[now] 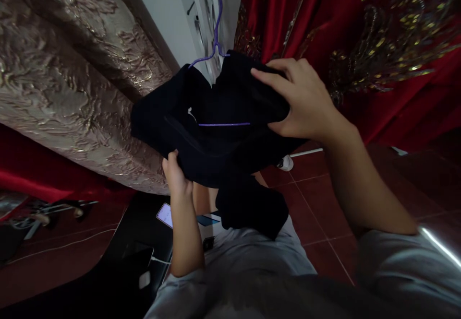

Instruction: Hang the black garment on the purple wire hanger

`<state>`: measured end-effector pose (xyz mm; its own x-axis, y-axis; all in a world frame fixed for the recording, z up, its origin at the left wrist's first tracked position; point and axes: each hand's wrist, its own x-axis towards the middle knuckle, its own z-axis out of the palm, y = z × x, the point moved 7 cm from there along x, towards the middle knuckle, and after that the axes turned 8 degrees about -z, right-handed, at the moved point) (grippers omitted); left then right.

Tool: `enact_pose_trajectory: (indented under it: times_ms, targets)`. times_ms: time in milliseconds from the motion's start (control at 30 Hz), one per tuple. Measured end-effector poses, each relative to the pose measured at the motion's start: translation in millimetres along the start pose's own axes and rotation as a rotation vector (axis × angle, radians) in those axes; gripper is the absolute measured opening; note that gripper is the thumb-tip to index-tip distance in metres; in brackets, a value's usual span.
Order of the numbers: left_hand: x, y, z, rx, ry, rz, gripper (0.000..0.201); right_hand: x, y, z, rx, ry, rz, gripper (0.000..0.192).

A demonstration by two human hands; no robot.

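A black garment [216,132] hangs on a purple wire hanger [216,26], whose lower bar shows across the cloth. My right hand [302,100] grips the garment's upper right part, fingers curled over the fabric. My left hand [175,172] holds the garment's lower left edge from beneath. A loose end of the black cloth droops toward my lap.
A gold-embroidered beige fabric [65,79] hangs at the left and a red sequinned fabric [360,36] at the right. Below are a dark red tiled floor [324,204], a black surface [137,232] with a lit phone [164,214] and a charger cable.
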<state>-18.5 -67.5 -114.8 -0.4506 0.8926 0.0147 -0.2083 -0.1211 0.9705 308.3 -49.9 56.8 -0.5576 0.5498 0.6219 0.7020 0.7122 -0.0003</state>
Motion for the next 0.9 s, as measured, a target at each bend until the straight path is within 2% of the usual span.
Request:
enact_pose_trajectory:
  times_ms: [100,167,233,333,367,400,467,500,533,600,700,767,800,833,900]
  targets:
    - [-19,-2,-15.9,-0.131,0.213,-0.06,0.024,-17,-7,6,0.028,0.106,0.038,0.091]
    - [-30,-5,-15.0,-0.174,0.218,-0.116,0.023,-29,-17,19,0.131,0.238,0.06,0.082]
    - [-38,-10,-12.1,-0.209,0.189,-0.169,0.024,-39,-26,49,0.312,0.369,0.17,0.069]
    - [-40,-22,-9.1,-0.211,0.152,-0.237,0.023,-57,-33,122,0.497,0.49,0.595,0.065]
    - [-39,-25,-9.1,-0.197,0.149,-0.244,0.022,-60,-39,149,0.581,0.484,0.686,0.065]
    - [-38,-27,-9.6,-0.181,0.149,-0.239,0.022,-61,-48,178,0.716,0.416,0.739,0.062]
    - [-36,-29,-12.6,-0.165,0.164,-0.215,0.022,-66,-67,223,0.96,0.214,0.818,0.049]
    - [-35,-30,-14.7,-0.167,0.172,-0.203,0.023,-72,-76,237,1.042,0.12,0.843,0.043]
    - [-34,-30,-17.2,-0.165,0.181,-0.181,0.023,-80,-81,244,1.088,0.049,0.866,0.041]
    - [-34,-26,-22.1,-0.114,0.2,-0.064,0.024,-95,-83,242,1.11,-0.026,0.892,0.045]
    - [-45,-11,-27.8,0.079,0.336,0.292,0.041,-111,-74,223,1.097,-0.096,0.9,0.048]
    - [-58,-6,-21.1,0.204,0.411,0.463,0.048,-114,-68,211,1.084,-0.134,0.903,0.049]
    - [-61,-7,-11.9,0.252,0.373,0.486,0.043,-114,-66,206,1.071,-0.138,0.908,0.05]
    - [-63,-10,2.2,0.294,0.264,0.47,0.036,-113,-65,202,1.049,-0.128,0.917,0.051]
    - [-67,-23,39.8,0.355,-0.086,0.358,0.022,-111,-64,195,0.997,-0.067,0.944,0.052]
